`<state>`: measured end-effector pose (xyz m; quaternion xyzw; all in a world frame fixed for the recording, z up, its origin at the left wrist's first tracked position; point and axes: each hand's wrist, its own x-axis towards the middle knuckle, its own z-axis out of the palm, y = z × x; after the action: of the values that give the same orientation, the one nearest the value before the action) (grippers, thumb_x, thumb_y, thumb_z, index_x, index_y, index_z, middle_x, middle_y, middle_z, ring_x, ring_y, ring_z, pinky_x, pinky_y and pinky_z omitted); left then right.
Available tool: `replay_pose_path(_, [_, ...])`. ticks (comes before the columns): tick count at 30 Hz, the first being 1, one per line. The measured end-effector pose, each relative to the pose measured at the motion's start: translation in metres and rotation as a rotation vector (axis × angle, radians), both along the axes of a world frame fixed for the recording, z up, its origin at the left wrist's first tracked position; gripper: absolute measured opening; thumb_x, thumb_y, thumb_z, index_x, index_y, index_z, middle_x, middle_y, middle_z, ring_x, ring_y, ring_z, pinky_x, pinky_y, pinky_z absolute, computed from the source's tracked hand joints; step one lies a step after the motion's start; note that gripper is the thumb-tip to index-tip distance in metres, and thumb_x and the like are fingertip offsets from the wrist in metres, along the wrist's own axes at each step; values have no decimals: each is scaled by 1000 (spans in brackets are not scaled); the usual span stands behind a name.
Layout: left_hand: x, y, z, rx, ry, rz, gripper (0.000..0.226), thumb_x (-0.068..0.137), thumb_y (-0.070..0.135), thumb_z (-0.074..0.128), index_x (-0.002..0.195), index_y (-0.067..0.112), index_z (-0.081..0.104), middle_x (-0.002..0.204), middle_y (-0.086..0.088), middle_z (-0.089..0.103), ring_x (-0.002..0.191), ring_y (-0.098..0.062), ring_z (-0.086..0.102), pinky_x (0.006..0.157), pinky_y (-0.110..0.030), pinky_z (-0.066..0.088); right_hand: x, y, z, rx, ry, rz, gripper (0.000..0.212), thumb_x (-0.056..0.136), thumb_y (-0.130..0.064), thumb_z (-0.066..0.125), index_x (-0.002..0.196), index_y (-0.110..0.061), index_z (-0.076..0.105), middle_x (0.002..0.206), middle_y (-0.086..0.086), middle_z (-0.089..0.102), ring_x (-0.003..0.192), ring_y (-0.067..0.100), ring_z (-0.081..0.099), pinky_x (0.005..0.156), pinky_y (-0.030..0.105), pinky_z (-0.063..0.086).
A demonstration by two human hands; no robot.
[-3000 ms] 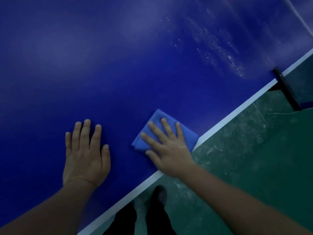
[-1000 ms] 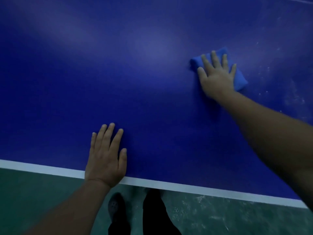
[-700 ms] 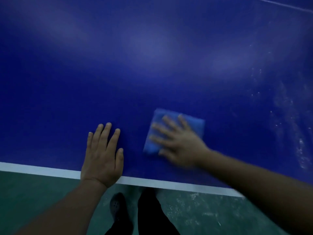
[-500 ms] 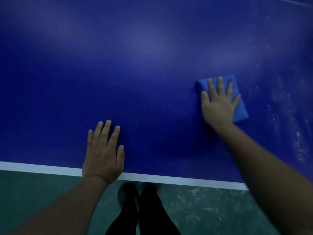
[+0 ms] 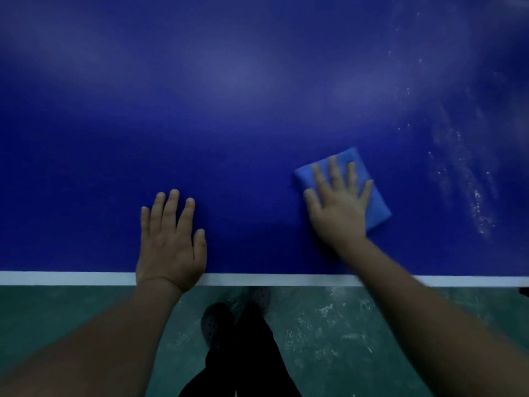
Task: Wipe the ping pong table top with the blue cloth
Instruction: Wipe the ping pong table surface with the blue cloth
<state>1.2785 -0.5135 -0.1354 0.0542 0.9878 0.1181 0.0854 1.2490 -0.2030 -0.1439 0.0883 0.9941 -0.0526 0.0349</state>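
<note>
A deep blue ping pong table top (image 5: 229, 116) fills most of the view, serving as the counter here, glossy with soft pale reflections across its middle. A white edge line (image 5: 272, 279) runs along its near border. White dusty streaks (image 5: 469, 184) mark the surface toward the right. Below the edge lies a green floor (image 5: 329, 325), scuffed with pale marks, where dark trouser legs (image 5: 246, 362) and perforated dark shoes (image 5: 214, 325) stand close to the counter.

The left hand (image 5: 171, 247) lies palm down on the counter just inside the white line, its fingers (image 5: 169, 213) straight and only slightly spread, holding nothing; the heel of the palm overlaps the line. The left forearm reaches in from the lower left.

The right hand (image 5: 340, 207) is farther out and to the right, flat on the blue cloth (image 5: 375, 207), its fingers (image 5: 335, 173) straight and fanned apart, pressing down rather than curling round it. The right forearm comes in from the lower right, slightly blurred.

The cloth is a lighter blue than the counter, folded into a compact rectangle, lying flat and angled, its corners showing beyond the hand on the far left and near right. It sits near the dusty streaks but apart from them.
</note>
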Motion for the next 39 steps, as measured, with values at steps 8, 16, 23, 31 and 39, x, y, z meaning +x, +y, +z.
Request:
replay_pose_path(8, [2, 0, -1, -24, -9, -8, 71, 94, 46, 21, 153, 9, 29, 162, -17, 18, 151, -33, 5, 123, -52, 1, 84, 7, 8, 3, -84, 501, 55, 103, -58, 24, 154, -39, 31, 165, -5, 20, 154, 32, 10, 118, 65, 7])
replay_pose_path(16, [-5, 9, 12, -53, -27, 8, 72, 92, 49, 23, 148, 6, 39, 157, -20, 29, 148, -37, 18, 122, -55, 7, 25, 64, 13, 12, -125, 550, 54, 102, -56, 28, 153, -39, 33, 165, -4, 21, 153, 32, 11, 119, 64, 6])
replay_pose_path(23, [-86, 94, 28, 100, 53, -133, 65, 92, 41, 27, 138, 3, 52, 150, -19, 42, 142, -36, 34, 121, -56, 15, -58, 108, 10, -7, -97, 621, 53, 102, -56, 29, 154, -42, 25, 165, -6, 18, 154, 27, 4, 121, 60, 0])
replay_pose_path(31, [-226, 219, 21, 141, 122, -92, 60, 94, 36, 34, 145, 7, 45, 158, -12, 34, 149, -28, 24, 124, -46, 4, -216, 179, 6, 31, -81, 735, 55, 101, -57, 23, 153, -40, 32, 165, -6, 20, 154, 30, 9, 121, 61, 3])
replay_pose_path(39, [-300, 279, 0, 66, 125, -19, 67, 96, 45, 22, 154, 13, 29, 165, -7, 15, 153, -24, 3, 123, -47, -4, -405, 248, 4, 24, -56, 462, 58, 100, -59, 20, 155, -44, 22, 167, -9, 12, 155, 23, 3, 121, 56, 0])
